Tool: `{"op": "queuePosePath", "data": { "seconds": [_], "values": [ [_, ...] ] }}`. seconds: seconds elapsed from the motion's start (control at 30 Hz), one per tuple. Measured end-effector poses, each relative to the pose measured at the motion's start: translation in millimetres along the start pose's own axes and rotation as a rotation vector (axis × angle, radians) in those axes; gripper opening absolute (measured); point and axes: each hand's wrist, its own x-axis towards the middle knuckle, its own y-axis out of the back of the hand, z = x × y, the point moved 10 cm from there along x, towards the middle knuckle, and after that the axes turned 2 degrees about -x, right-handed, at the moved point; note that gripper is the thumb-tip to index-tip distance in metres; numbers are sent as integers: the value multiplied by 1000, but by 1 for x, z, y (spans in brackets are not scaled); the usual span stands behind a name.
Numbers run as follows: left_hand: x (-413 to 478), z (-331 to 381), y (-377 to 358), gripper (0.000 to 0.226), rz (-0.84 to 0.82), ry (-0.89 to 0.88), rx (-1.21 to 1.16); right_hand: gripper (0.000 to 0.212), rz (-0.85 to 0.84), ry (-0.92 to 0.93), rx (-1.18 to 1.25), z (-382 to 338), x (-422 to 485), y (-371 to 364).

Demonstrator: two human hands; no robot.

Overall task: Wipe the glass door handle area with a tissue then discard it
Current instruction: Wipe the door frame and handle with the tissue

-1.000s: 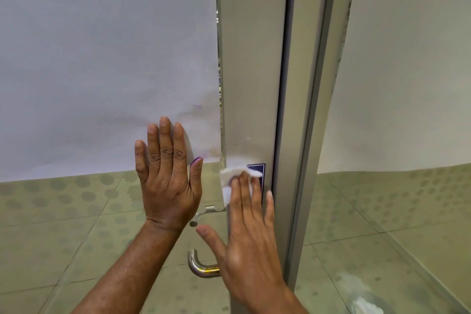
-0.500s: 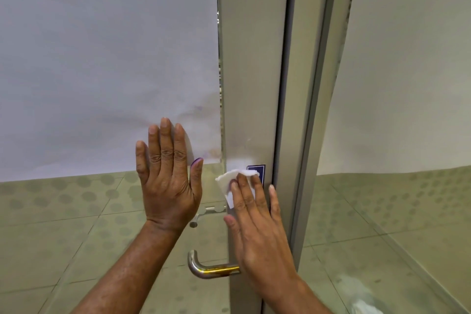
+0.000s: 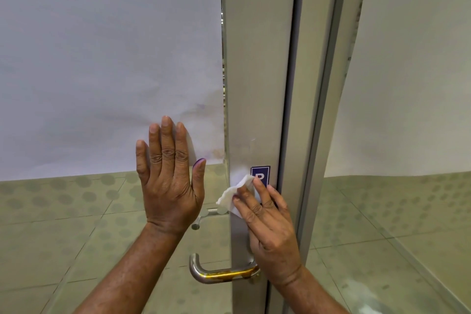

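Observation:
A white tissue point(image 3: 230, 196) is pressed flat against the metal door stile point(image 3: 254, 84) under the fingers of my right hand point(image 3: 270, 232), just below a small blue sign point(image 3: 260, 173). The curved steel door handle point(image 3: 216, 274) sticks out to the left below that hand. My left hand point(image 3: 169, 181) lies flat, fingers up and slightly spread, on the glass pane point(image 3: 102, 211) left of the stile. It holds nothing.
The upper glass is covered by a white sheet point(image 3: 102, 58). A second handle point(image 3: 204, 216) shows through the glass behind my left hand. The door frame point(image 3: 323, 109) and another glass panel point(image 3: 407, 211) stand at the right. Tiled floor lies beyond.
My right hand has slid rightward and slightly up along the stile with the tissue, uncovering more of the steel handle. My left hand has stayed in place.

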Motion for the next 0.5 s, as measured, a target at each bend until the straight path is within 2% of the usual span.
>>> {"op": "queuePosePath", "data": {
  "seconds": [0.1, 0.27, 0.37, 0.5],
  "values": [
    [0, 0, -1, 63, -6, 0, 2, 75, -80, 2, -15, -1, -11, -8],
    [0, 0, 0, 62, -1, -2, 3, 69, -106, 51, -30, -4, -11, -6],
    [0, 0, -1, 63, -1, -2, 7, 64, -21, 44, -37, -1, 15, 7],
    [1, 1, -1, 63, -3, -2, -4, 37, 132, -31, 21, 4, 48, 21]
  ]
}}
